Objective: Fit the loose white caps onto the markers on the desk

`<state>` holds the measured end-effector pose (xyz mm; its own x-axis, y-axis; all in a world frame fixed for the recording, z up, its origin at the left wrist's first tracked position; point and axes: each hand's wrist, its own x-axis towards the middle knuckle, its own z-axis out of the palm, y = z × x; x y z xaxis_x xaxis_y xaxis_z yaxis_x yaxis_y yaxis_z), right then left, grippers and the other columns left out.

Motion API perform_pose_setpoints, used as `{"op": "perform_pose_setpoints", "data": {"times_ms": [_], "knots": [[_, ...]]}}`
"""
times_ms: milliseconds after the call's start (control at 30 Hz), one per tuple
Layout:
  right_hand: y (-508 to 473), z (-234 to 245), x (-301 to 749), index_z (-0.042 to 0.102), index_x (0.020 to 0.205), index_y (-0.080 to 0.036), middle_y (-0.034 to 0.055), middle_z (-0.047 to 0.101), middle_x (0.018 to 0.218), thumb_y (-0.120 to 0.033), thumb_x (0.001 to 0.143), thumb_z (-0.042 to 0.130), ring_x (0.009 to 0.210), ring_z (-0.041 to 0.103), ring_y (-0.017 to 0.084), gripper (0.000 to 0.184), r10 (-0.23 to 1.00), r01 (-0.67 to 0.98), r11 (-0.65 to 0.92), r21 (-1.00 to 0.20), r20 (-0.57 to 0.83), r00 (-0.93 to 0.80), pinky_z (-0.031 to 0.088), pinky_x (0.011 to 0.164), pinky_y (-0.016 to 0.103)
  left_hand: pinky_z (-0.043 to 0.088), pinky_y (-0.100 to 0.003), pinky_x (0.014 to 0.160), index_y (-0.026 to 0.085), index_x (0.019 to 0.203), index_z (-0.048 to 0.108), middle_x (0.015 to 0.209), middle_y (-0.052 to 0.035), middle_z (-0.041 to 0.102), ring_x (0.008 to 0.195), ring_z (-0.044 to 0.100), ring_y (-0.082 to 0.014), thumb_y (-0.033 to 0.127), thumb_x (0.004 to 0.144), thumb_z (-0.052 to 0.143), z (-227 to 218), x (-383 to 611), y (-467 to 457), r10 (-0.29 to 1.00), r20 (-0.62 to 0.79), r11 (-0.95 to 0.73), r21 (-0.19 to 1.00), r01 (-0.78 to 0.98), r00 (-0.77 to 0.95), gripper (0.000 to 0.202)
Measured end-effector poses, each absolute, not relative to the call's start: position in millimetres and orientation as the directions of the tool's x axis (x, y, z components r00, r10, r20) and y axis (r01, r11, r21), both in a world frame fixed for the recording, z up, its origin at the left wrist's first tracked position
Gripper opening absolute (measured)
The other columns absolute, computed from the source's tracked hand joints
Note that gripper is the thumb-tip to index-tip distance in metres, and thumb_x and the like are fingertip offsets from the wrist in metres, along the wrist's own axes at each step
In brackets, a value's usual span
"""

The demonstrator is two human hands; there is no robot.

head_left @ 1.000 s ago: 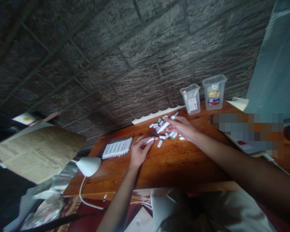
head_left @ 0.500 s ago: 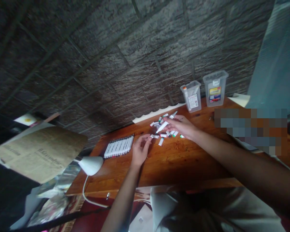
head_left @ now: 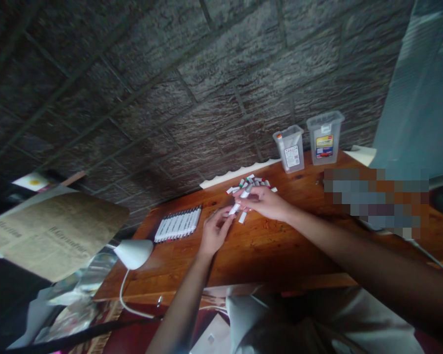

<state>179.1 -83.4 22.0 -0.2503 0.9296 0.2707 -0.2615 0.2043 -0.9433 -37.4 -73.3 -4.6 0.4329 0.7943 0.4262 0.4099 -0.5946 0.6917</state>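
Up off the tabletop came a white marker (head_left: 235,209), which had been lying on the heap; it now sat pinched in my right hand (head_left: 268,202), my right fingers (head_left: 249,193) closed together around its barrel. My left hand (head_left: 216,232) hovered just beside its lower end, fingers slightly apart; I couldn't tell whether they touched it. Behind my hands, a heap of loose markers and caps (head_left: 251,184) lay near the far edge of the wooden table (head_left: 266,255), with one white piece (head_left: 242,217) apart from it. A boxed row of markers (head_left: 177,224) sat left of my hands, and two clear plastic containers (head_left: 306,142) stood upright against the brick-patterned wall (head_left: 170,103). Open tabletop stretched between my forearms and the near edge.
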Motion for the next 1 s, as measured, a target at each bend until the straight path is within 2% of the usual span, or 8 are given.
{"op": "perform_pose_setpoints", "data": {"times_ms": [100, 233, 300, 400, 600, 800, 867, 1000], "knots": [[-85, 22, 166, 0.066, 0.108, -0.014, 0.0067, 0.071, 0.100, -0.028, 0.084, 0.063, 0.083, 0.066, 0.012, 0.027, 0.862, -0.149, 0.402, -0.904, 0.428, -0.272, 0.054, 0.074, 0.024, 0.055, -0.027, 0.081, 0.017, 0.111, 0.065, 0.098, -0.0075, 0.070, 0.085, 0.068, -0.0161, 0.032, 0.089, 0.063, -3, -35, -72, 0.803, 0.433, -0.587, 0.691, 0.422, 0.409, 0.026], [-89, 21, 166, 0.063, 0.117, -0.016, 0.0089, 0.068, 0.112, -0.021, 0.087, 0.058, 0.091, 0.065, 0.014, 0.031, 0.775, 0.238, 0.629, -0.741, 0.570, -0.274, 0.051, 0.082, 0.028, 0.054, -0.024, 0.075, 0.015, 0.099, 0.063, 0.091, -0.0061, 0.068, 0.079, 0.065, -0.0138, 0.034, 0.087, 0.065, -2, -33, -71, 0.836, 0.410, -0.528, 0.781, 0.332, 0.365, 0.023], [-90, 16, 173, 0.067, 0.111, -0.017, 0.0083, 0.067, 0.111, -0.017, 0.087, 0.055, 0.097, 0.064, 0.017, 0.027, 0.751, 0.440, 0.660, -0.609, 0.555, -0.358, 0.048, 0.091, 0.031, 0.053, -0.023, 0.072, 0.014, 0.097, 0.061, 0.089, -0.0055, 0.067, 0.078, 0.064, -0.0132, 0.035, 0.087, 0.066, -2, -32, -70, 0.856, 0.389, -0.487, 0.828, 0.277, 0.342, 0.024], [-90, 6, 181, 0.070, 0.106, -0.018, 0.0085, 0.066, 0.112, -0.015, 0.085, 0.055, 0.107, 0.061, 0.020, 0.025, 0.768, 0.612, 0.639, -0.466, 0.426, -0.478, 0.045, 0.097, 0.032, 0.052, -0.022, 0.071, 0.015, 0.098, 0.060, 0.090, -0.0055, 0.066, 0.081, 0.063, -0.0136, 0.036, 0.085, 0.068, -3, -32, -68, 0.877, 0.377, -0.451, 0.859, 0.241, 0.298, 0.027], [-91, 3, 175, 0.070, 0.096, -0.019, 0.0080, 0.066, 0.105, -0.023, 0.091, 0.053, 0.102, 0.062, 0.019, 0.019, 0.807, 0.699, 0.590, -0.404, 0.290, -0.514, 0.046, 0.091, 0.030, 0.052, -0.023, 0.075, 0.015, 0.097, 0.060, 0.091, -0.0059, 0.067, 0.086, 0.064, -0.0148, 0.037, 0.085, 0.067, -2, -32, -69, 0.874, 0.388, -0.467, 0.840, 0.278, 0.293, 0.026], [-97, 3, 166, 0.057, 0.128, -0.020, 0.0130, 0.058, 0.123, -0.032, 0.088, 0.059, 0.105, 0.061, 0.024, 0.043, 0.791, 0.728, 0.600, -0.332, 0.378, -0.480, 0.049, 0.083, 0.032, 0.053, -0.024, 0.075, 0.016, 0.104, 0.057, 0.097, -0.0073, 0.067, 0.087, 0.065, -0.0145, 0.037, 0.086, 0.066, -1, -34, -68, 0.876, 0.407, -0.473, 0.830, 0.295, 0.258, 0.030], [-97, 1, 162, 0.062, 0.121, -0.023, 0.0103, 0.059, 0.120, -0.031, 0.090, 0.056, 0.103, 0.061, 0.022, 0.034, 0.746, 0.694, 0.656, -0.298, 0.399, -0.534, 0.049, 0.083, 0.032, 0.054, -0.023, 0.073, 0.016, 0.109, 0.055, 0.099, -0.0080, 0.067, 0.086, 0.065, -0.0142, 0.038, 0.085, 0.066, 0, -35, -67, 0.884, 0.408, -0.462, 0.838, 0.291, 0.229, 0.034], [-93, 0, 159, 0.072, 0.092, -0.019, 0.0082, 0.066, 0.107, -0.024, 0.092, 0.052, 0.100, 0.062, 0.020, 0.021, 0.710, 0.649, 0.700, -0.297, 0.379, -0.593, 0.046, 0.086, 0.031, 0.054, -0.021, 0.066, 0.016, 0.118, 0.051, 0.098, -0.0082, 0.067, 0.082, 0.066, -0.0137, 0.039, 0.086, 0.065, 1, -36, -66, 0.897, 0.407, -0.441, 0.849, 0.290, 0.173, 0.042]]}}
